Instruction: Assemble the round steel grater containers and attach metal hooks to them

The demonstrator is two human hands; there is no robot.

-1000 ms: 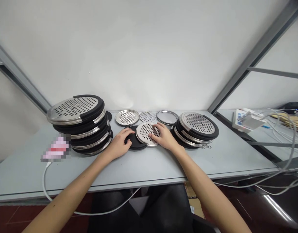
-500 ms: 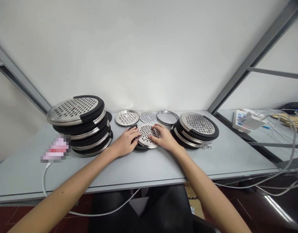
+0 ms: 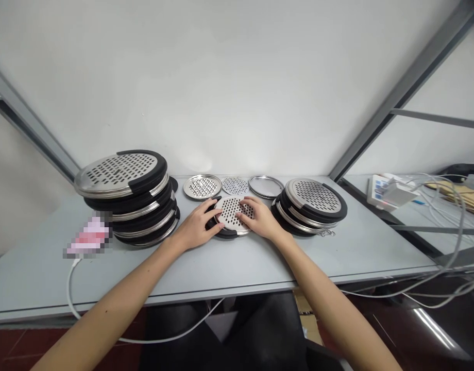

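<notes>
A round perforated metal disc (image 3: 232, 212) with a black rim on its left lies flat on the table in front of me. My left hand (image 3: 200, 224) rests at its left edge, fingers apart over the black rim. On the right side, my right hand (image 3: 258, 219) touches the top of the disc with spread, bent fingers. Behind the disc lie a grater-like disc (image 3: 202, 187), a thin perforated plate (image 3: 235, 186) and a plain metal ring (image 3: 266, 186).
A tall stack of black-rimmed discs (image 3: 119, 172) stands left, a lower stack (image 3: 316, 197) right. A blurred-out pink object (image 3: 89, 237) with a white cable lies at the left. Beyond the grey frame (image 3: 376, 121) sits a power strip (image 3: 382, 193) with cables.
My left fingers have spread and shifted slightly at the disc's left edge, and the black rim sits closer around the metal disc. My right hand has barely moved.
</notes>
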